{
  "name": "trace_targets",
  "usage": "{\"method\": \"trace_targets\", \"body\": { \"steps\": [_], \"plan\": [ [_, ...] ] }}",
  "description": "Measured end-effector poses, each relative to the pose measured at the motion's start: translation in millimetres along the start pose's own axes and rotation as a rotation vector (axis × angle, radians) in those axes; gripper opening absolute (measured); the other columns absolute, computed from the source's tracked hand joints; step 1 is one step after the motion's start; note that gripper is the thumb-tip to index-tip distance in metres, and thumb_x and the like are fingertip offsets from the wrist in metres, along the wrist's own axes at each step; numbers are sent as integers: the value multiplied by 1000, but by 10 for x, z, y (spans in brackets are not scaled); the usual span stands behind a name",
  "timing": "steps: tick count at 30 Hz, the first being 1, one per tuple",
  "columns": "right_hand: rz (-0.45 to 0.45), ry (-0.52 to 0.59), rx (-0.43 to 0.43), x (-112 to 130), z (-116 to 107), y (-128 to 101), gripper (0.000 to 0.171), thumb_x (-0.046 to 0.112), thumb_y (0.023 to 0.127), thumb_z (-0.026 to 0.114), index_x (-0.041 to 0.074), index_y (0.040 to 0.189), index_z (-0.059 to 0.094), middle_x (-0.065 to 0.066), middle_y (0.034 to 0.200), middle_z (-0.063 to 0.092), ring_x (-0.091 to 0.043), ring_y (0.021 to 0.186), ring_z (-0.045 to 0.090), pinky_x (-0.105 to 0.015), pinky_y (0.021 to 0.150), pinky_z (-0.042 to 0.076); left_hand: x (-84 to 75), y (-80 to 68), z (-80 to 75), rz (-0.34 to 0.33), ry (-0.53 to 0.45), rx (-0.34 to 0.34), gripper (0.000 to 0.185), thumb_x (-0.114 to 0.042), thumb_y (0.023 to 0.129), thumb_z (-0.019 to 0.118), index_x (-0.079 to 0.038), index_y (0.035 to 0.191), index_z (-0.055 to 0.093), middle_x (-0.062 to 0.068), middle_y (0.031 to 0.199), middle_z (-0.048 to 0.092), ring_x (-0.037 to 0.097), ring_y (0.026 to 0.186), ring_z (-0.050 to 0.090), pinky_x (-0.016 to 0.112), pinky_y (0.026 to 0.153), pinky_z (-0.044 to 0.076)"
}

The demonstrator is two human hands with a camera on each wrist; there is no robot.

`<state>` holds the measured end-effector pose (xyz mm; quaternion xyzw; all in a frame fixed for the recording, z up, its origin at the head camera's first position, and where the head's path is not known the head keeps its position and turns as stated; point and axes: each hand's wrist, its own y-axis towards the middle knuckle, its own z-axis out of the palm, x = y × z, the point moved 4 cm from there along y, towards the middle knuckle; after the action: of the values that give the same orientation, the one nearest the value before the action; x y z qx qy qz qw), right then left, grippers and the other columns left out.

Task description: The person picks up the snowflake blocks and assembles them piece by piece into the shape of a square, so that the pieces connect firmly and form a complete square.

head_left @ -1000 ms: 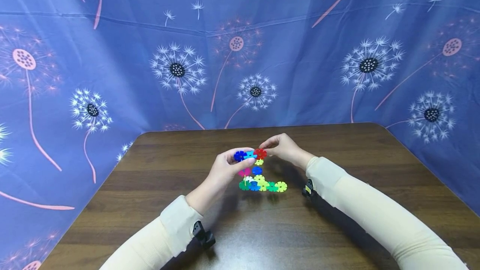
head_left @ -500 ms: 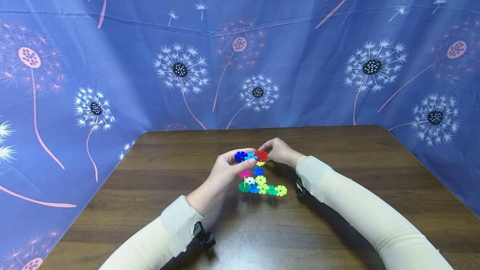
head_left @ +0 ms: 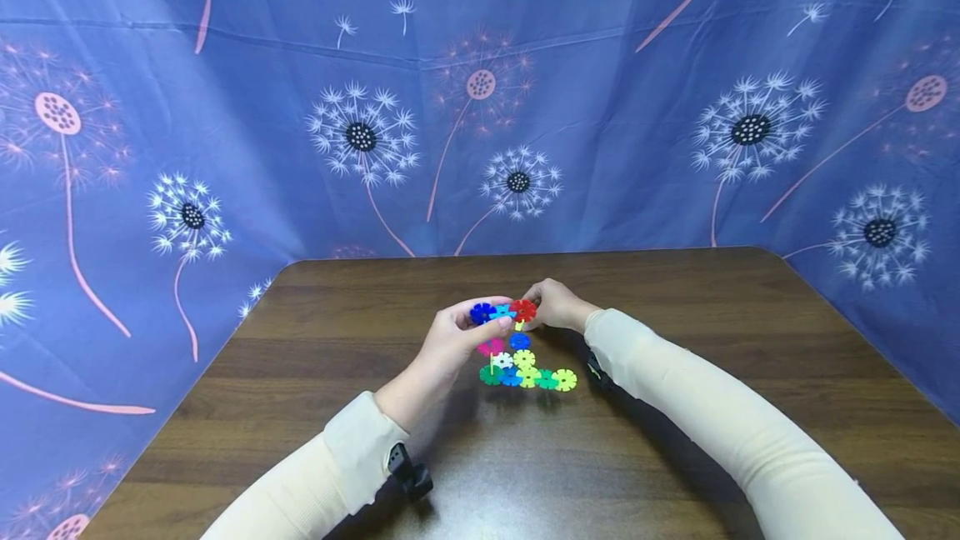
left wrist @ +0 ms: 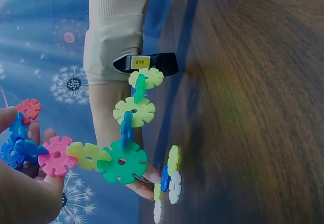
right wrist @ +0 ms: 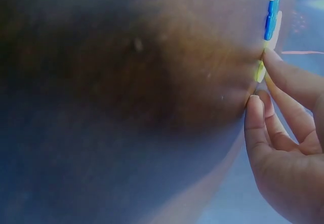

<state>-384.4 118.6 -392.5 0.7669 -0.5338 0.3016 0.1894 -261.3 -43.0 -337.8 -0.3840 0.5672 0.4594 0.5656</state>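
Note:
My left hand (head_left: pixel 450 338) holds up a chain of flower-shaped plastic discs, gripping it at its top. Dark blue (head_left: pixel 482 313), light blue (head_left: pixel 502 312) and red discs (head_left: pixel 523 311) form that end. Below them hang a pink disc (left wrist: pixel 56 156), a yellow disc (left wrist: pixel 89 155) and a large green disc (left wrist: pixel 122 162), then a row of blue, yellow and green discs. Behind the chain, my right hand (head_left: pixel 557 305) reaches down to the table. Its fingertips are at a loose yellow disc (right wrist: pixel 260 72), index finger right at the edge, thumb apart on the other side.
Other loose discs lie close together on the wooden table (head_left: pixel 315 382): a blue one (head_left: pixel 520 341), a yellow one (head_left: pixel 524 358) and a white one (head_left: pixel 502 360), with another white disc (left wrist: pixel 158 211) farther off. A blue dandelion-print cloth (head_left: pixel 420 40) hangs behind the table.
My right hand has moved left and slightly down, its fingers now partly covering the loose yellow disc. My left hand and the chain have stayed nearly in place.

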Motion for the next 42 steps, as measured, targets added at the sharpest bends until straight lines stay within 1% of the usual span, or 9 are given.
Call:
{"method": "trace_targets", "body": {
  "steps": [6,13,20,27,30,32,34,38,42],
  "plan": [
    [-3,-21,32,19,16,7,29,9,62,78,4,88,66,-2,75,63,-14,62,53,-25,59,46,-47,-31,21,-2,-27,2,36,-20,76,69,-6,107,61,11,90,66,26,86,61,34,74,49],
    [26,64,66,1,48,18,25,2,64,76,3,84,60,-6,74,58,-17,59,52,-29,57,47,29,8,5,20,-31,0,37,-23,74,70,-6,106,61,8,86,66,23,81,62,30,67,50],
    [85,314,100,-9,-4,-51,15,-8,74,61,-2,88,60,-14,75,59,-22,62,57,-35,62,51,0,-16,-17,16,-27,-13,38,-20,75,69,-6,109,60,12,89,65,16,78,63,30,67,49],
    [84,561,148,93,-215,-317,19,4,83,57,-10,97,56,-24,85,59,-19,62,59,-36,66,51,54,5,-52,80,-24,-19,40,-22,74,70,-7,110,60,10,89,65,20,82,62,32,68,50],
    [76,629,176,100,-308,-461,24,6,83,58,-11,100,54,-18,82,60,-16,61,57,-31,64,50,307,166,-136,170,-4,5,39,-23,76,68,-9,112,59,8,90,65,19,81,62,29,64,50],
    [58,653,197,112,-354,-543,28,6,83,58,-12,103,53,-12,79,60,-15,61,56,-29,63,50,387,206,-169,187,15,7,39,-24,77,68,-10,112,59,7,90,65,20,80,61,28,61,49],
    [54,673,204,130,-385,-614,30,6,82,60,-11,105,52,-8,80,60,-15,62,56,-29,63,50,399,202,-182,178,27,-2,39,-25,76,69,-11,112,60,5,89,65,21,78,59,28,57,48],
    [34,708,197,174,-433,-716,34,6,81,61,-9,110,51,-11,85,59,-16,63,56,-30,64,49,135,21,-96,81,19,-40,41,-25,72,72,-12,108,62,8,89,64,20,76,57,28,58,48],
    [22,720,181,217,-462,-796,36,5,80,61,-8,111,50,-15,90,58,-17,64,56,-31,66,49,91,2,-69,26,1,-45,41,-21,72,72,-10,110,61,6,88,64,14,73,56,26,58,47]
  ]
}}
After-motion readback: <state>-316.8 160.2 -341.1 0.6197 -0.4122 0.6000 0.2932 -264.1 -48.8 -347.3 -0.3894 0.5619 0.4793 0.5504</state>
